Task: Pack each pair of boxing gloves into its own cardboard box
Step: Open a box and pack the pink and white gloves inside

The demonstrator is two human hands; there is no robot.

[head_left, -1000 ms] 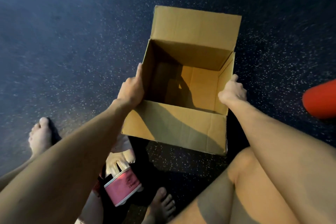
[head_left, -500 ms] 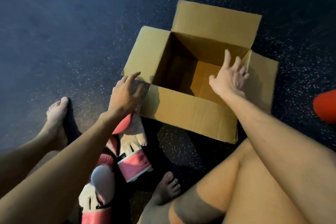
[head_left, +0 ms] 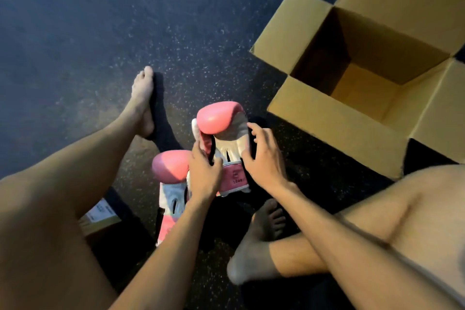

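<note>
Two pink and white boxing gloves lie on the dark floor between my legs. The upper glove (head_left: pixel 222 131) lies palm side up, and both hands close around it: my left hand (head_left: pixel 203 171) grips its left edge, my right hand (head_left: pixel 261 158) its right edge. The second glove (head_left: pixel 171 178) lies just left and below, partly under my left wrist. The open cardboard box (head_left: pixel 324 118) stands empty at the upper right, all its flaps folded outward.
My bare left foot (head_left: pixel 142 100) stretches out left of the gloves, and my right foot (head_left: pixel 259 239) is tucked under my right forearm. Another cardboard box (head_left: pixel 100 216) with a white label pokes out under my left thigh. The floor is dark speckled rubber.
Both hands left the box's flaps and dropped down onto the upper glove. The view swung down and left, so the box now sits at the upper right.
</note>
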